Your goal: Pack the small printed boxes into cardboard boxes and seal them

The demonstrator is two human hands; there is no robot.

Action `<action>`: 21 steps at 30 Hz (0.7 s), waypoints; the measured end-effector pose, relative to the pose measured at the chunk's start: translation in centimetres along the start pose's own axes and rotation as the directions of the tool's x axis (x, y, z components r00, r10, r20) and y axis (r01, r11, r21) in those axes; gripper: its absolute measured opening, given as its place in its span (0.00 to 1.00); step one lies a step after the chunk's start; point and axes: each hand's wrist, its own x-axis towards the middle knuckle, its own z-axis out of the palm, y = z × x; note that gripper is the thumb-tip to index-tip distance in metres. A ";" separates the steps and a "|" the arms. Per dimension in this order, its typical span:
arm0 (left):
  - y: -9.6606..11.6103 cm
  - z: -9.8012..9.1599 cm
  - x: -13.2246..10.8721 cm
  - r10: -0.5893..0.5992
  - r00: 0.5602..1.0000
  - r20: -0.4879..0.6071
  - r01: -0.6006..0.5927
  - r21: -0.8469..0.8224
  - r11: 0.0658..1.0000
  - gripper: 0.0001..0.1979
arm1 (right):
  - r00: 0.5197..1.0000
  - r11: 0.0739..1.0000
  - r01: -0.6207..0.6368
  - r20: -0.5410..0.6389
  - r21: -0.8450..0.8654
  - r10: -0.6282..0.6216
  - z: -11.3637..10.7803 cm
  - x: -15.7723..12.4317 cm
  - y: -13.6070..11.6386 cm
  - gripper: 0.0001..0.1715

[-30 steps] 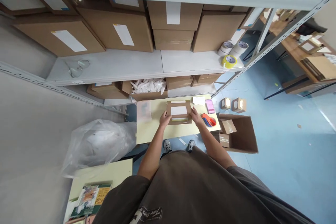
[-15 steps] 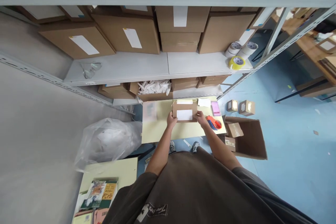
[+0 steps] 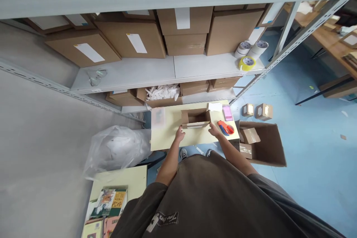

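A small cardboard box (image 3: 195,124) is on the pale yellow table (image 3: 169,137), its top open and its hollow inside showing. A white label runs along the side facing me. My left hand (image 3: 180,134) grips the near left corner of the box, and my right hand (image 3: 214,130) has hold of the near right corner. Right of my right hand lies a red and blue tape dispenser (image 3: 225,128). Behind it are a pink pad (image 3: 227,113) and a white paper (image 3: 215,106). A clear plastic sheet (image 3: 158,118) lies at the table's left.
Cardboard boxes fill the shelves ahead, with tape rolls (image 3: 247,63) and safety glasses (image 3: 96,76) on the shelf edge. A large open carton (image 3: 269,143) holding small boxes stands on the right. On the left sits a bulky plastic bag (image 3: 118,147).
The box has tilted from its labelled face turned up to its open top turned up. Both hands have moved slightly down, to its near corners.
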 end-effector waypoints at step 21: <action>7.3 -2.6 2.0 0.341 0.891 0.300 -0.454 0.575 0.680 0.57 | 0.924 0.933 0.320 -0.163 -0.161 -0.345 -0.4 5.2 -1.8 0.55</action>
